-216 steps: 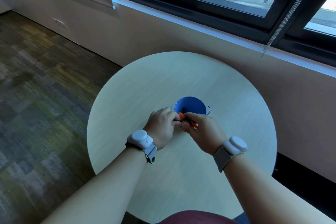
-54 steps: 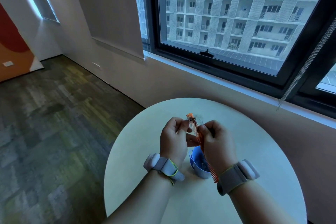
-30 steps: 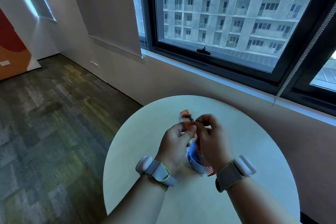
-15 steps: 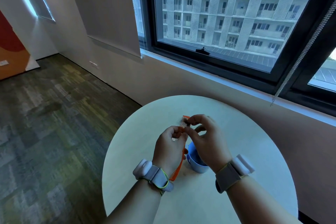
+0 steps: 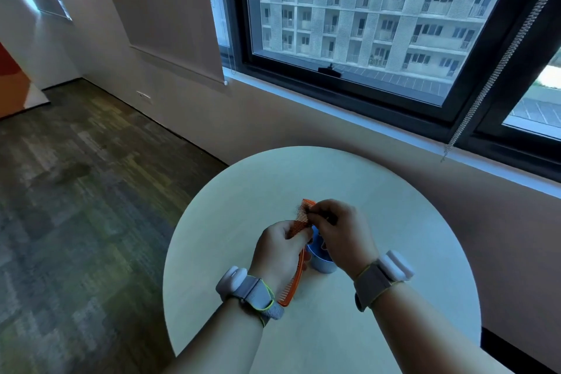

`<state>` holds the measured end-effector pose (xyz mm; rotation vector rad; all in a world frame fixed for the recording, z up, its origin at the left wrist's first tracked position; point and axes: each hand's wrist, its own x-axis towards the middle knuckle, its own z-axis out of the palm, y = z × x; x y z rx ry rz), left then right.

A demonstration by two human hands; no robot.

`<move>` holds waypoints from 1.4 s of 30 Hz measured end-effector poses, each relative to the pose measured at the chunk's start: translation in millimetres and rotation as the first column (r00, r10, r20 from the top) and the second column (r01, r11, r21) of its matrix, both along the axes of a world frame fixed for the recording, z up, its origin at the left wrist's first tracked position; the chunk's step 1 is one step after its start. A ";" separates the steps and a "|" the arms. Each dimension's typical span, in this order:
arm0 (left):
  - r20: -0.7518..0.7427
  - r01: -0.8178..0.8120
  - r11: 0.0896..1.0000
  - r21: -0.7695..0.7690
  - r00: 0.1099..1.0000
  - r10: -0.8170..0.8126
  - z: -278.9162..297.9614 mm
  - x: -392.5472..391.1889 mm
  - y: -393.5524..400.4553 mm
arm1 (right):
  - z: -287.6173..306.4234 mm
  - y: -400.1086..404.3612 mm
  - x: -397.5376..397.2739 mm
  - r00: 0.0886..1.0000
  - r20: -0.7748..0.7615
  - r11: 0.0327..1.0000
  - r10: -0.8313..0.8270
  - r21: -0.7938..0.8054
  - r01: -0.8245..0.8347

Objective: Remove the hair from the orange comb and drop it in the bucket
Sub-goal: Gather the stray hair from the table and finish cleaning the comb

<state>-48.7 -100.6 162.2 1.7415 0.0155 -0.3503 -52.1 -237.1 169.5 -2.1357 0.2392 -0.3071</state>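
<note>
My left hand (image 5: 280, 247) grips the orange comb (image 5: 301, 218) round its middle, so its far end points up and away and its near end (image 5: 290, 290) sticks out by my wrist. At the comb's far end, my right hand (image 5: 341, 235) pinches a dark tuft of hair (image 5: 303, 209) caught in the teeth. The small blue bucket (image 5: 320, 261) stands on the table just below both hands, mostly hidden behind them.
A round pale wooden table (image 5: 394, 222) carries the bucket. A wall with a window sill (image 5: 349, 112) runs behind it, and a blind chain (image 5: 473, 94) hangs at the right. Carpeted floor (image 5: 76, 191) lies to the left.
The comb has passed from my right hand to my left, which holds it by the middle. My right hand has moved to the comb's far end and pinches the hair there.
</note>
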 end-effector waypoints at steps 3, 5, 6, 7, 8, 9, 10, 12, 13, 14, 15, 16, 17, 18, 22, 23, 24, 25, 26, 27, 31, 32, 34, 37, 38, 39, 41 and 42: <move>-0.014 -0.005 1.000 0.010 1.000 0.005 -3.2 -0.5 -3.3 | -2.8 -1.3 -1.7 1.000 0.015 0.998 0.000 -0.059 0.001; -0.011 -0.001 1.000 0.019 1.000 0.001 -2.0 -1.1 -5.0 | -3.6 -0.3 -3.2 1.000 0.015 0.997 0.008 -0.081 -0.007; -0.006 0.007 1.000 0.027 1.000 -0.007 -0.8 -1.1 -6.4 | -3.9 -0.2 -3.9 1.000 0.019 0.997 0.009 -0.080 -0.007; -0.002 0.020 0.999 0.037 1.000 -0.020 -0.1 -1.2 -7.7 | -4.0 0.0 -4.8 1.000 0.029 0.997 0.011 -0.073 -0.008; -0.001 0.032 0.999 0.043 0.999 -0.032 1.2 -1.5 -9.2 | -3.6 0.2 -5.8 0.999 0.043 0.998 0.011 -0.068 -0.008; 0.001 0.041 0.998 0.045 0.999 -0.041 2.0 -1.3 -10.8 | -3.3 0.1 -6.4 0.998 0.058 0.998 0.010 -0.068 -0.006; 0.002 0.047 0.998 0.052 0.999 -0.047 2.9 -1.9 -12.2 | -3.1 -0.1 -6.6 0.998 0.067 0.997 0.011 -0.074 -0.006; 0.011 0.057 0.994 0.092 0.998 -0.058 3.4 -2.8 -12.9 | -3.6 -0.5 -6.0 0.998 0.058 0.995 0.015 -0.099 -0.010; 0.019 0.066 0.990 0.121 0.997 -0.068 3.1 -2.7 -12.2 | -4.1 -0.4 -5.4 0.999 0.050 0.994 0.014 -0.113 -0.008; 0.024 0.082 0.986 0.149 0.996 -0.086 2.5 -3.0 -11.2 | -5.0 -0.8 -4.9 0.999 0.044 0.992 0.008 -0.123 -0.002; 0.026 0.104 0.981 0.165 0.994 -0.110 1.1 -3.5 -10.6 | -5.8 -1.9 -4.1 0.999 0.044 0.992 -0.005 -0.124 0.010; 0.025 0.126 0.978 0.165 0.991 -0.132 -0.5 -4.4 -9.5 | -6.6 -3.1 -3.6 0.999 0.049 0.993 -0.021 -0.119 0.026; 0.025 0.144 0.978 0.152 0.988 -0.150 -1.0 -5.0 -9.5 | -6.5 -5.1 -2.7 0.998 0.059 0.993 -0.036 -0.113 0.043; 0.023 0.150 0.979 0.139 0.988 -0.155 -1.4 -6.7 -9.5 | -6.7 -6.2 -3.1 0.996 0.070 0.992 -0.048 -0.112 0.055; 0.058 0.051 0.990 0.131 0.997 -0.059 -4.7 -9.3 -11.4 | -7.8 -3.3 -4.9 0.992 0.113 0.985 -0.052 -0.158 0.069; 0.069 0.033 0.988 0.152 0.997 -0.044 -6.4 -8.8 -12.1 | -8.6 -1.3 -4.5 0.995 0.093 0.985 -0.038 -0.162 0.053; 0.075 0.027 0.983 0.180 0.996 -0.041 -9.4 -9.2 -12.3 | -10.3 0.2 -3.9 0.998 0.052 0.987 -0.017 -0.160 0.026; 0.080 0.029 0.977 0.209 0.996 -0.047 -11.3 -8.9 -13.2 | -10.7 0.0 -2.2 1.000 0.004 0.987 0.002 -0.158 -0.002; 0.082 0.032 0.971 0.236 0.995 -0.053 -13.9 -9.2 -12.8 | -10.8 -0.5 -0.9 0.999 -0.045 0.987 0.020 -0.157 -0.027; 0.083 0.035 0.965 0.260 0.995 -0.059 -16.3 -9.2 -12.2 | -10.3 -1.7 0.2 0.996 -0.087 0.988 0.035 -0.146 -0.047; 0.145 0.036 0.919 0.392 0.984 -0.101 -21.3 -7.6 -10.2 | -11.5 -5.2 -0.2 0.981 -0.185 0.998 0.062 -0.004 -0.063; 0.160 0.034 0.914 0.405 0.981 -0.107 -19.9 -7.1 -10.5 | -13.2 -5.3 -0.4 0.982 -0.184 0.995 0.040 0.096 -0.022; 0.158 0.045 0.943 0.330 0.982 -0.102 -12.7 -6.6 -11.7 | -15.7 -4.7 -0.5 0.989 -0.142 0.933 -0.034 0.351 0.083; 0.119 0.060 0.988 0.140 0.990 -0.077 -1.5 -6.3 -10.9 | -10.7 -8.3 0.3 0.991 -0.091 0.829 -0.097 0.544 0.131; 0.119 0.055 0.994 0.096 0.991 -0.066 1.3 -6.7 -10.1 | -6.3 -8.9 -0.2 0.993 -0.076 0.815 -0.087 0.567 0.115; 0.120 0.056 0.997 0.052 0.991 -0.062 3.5 -7.1 -9.7 | -2.4 -9.2 -0.8 0.994 -0.062 0.800 -0.086 0.591 0.106; 0.104 0.069 0.996 -0.051 0.993 -0.063 7.2 -8.5 -8.8 | 0.6 -9.1 -0.6 0.995 -0.055 0.764 -0.086 0.637 0.101; 0.084 0.072 0.992 -0.101 0.994 -0.064 7.7 -9.3 -8.9 | -0.6 -10.7 -0.2 0.995 -0.063 0.768 -0.083 0.632 0.104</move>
